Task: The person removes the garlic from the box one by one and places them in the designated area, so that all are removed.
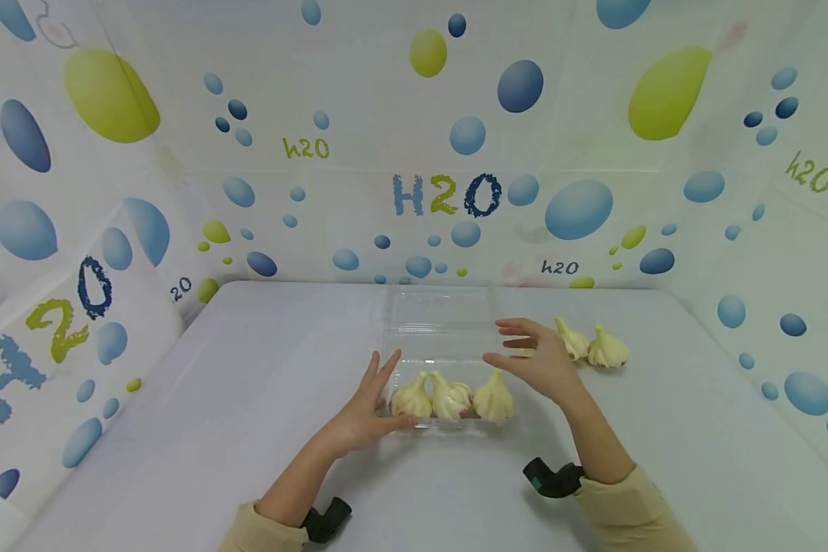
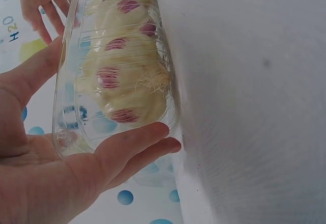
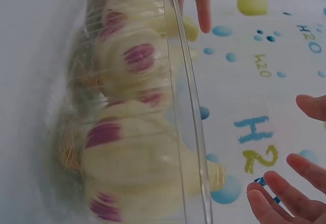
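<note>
A clear plastic box (image 1: pixel 424 424) with its lid (image 1: pixel 441 310) folded back holds a row of three garlic bulbs, the left (image 1: pixel 411 399), the middle (image 1: pixel 451 397) and the right (image 1: pixel 494 397). At the box's left front corner, my left hand (image 1: pixel 360 414) rests with fingers spread and straight. Its thumb lies along the front edge, its fingers beside the left wall. My right hand (image 1: pixel 534 360) hovers near the box's right side, fingers apart and pointing left, with nothing in its grasp. Purple-streaked skins (image 2: pixel 114 76) and roots show through the box wall.
On the table (image 1: pixel 283 337) to the right, two more garlic bulbs, one (image 1: pixel 573 343) partly behind my right hand and one (image 1: pixel 608 349) fully in sight, sit together. A patterned sheet (image 1: pixel 359 77) hangs behind the table. Black wrist devices, the left (image 1: pixel 330 520) and right (image 1: pixel 553 477), jut below my wrists.
</note>
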{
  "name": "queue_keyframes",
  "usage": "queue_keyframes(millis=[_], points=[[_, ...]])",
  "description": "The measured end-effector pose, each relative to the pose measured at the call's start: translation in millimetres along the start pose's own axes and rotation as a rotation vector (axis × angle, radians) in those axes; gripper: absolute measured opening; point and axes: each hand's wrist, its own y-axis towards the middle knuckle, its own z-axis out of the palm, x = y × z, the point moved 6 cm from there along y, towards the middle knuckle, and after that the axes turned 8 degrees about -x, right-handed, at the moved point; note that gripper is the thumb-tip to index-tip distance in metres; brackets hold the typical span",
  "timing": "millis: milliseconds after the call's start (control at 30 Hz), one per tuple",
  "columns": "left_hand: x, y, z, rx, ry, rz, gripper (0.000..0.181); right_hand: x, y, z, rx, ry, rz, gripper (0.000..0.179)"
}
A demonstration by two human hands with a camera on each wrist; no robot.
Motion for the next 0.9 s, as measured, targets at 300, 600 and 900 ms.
queue_keyframes(millis=[300, 600, 900], points=[[-0.7, -0.4, -0.5, -0.001, -0.009, -0.005, 0.094, 14.2, 2.1, 24.7, 0.036, 0.023, -0.044, 0.055], [1.6, 0.0, -1.3, 0.005, -0.004, -0.005, 0.093, 20.6, 5.7, 57.3, 0.101, 0.027, -0.096, 0.052], [6.0, 1.8, 0.1, 0.013, -0.001, -0.019, 0.093, 23.1, 7.3, 88.0, 0.188, 0.033, -0.104, 0.051]])
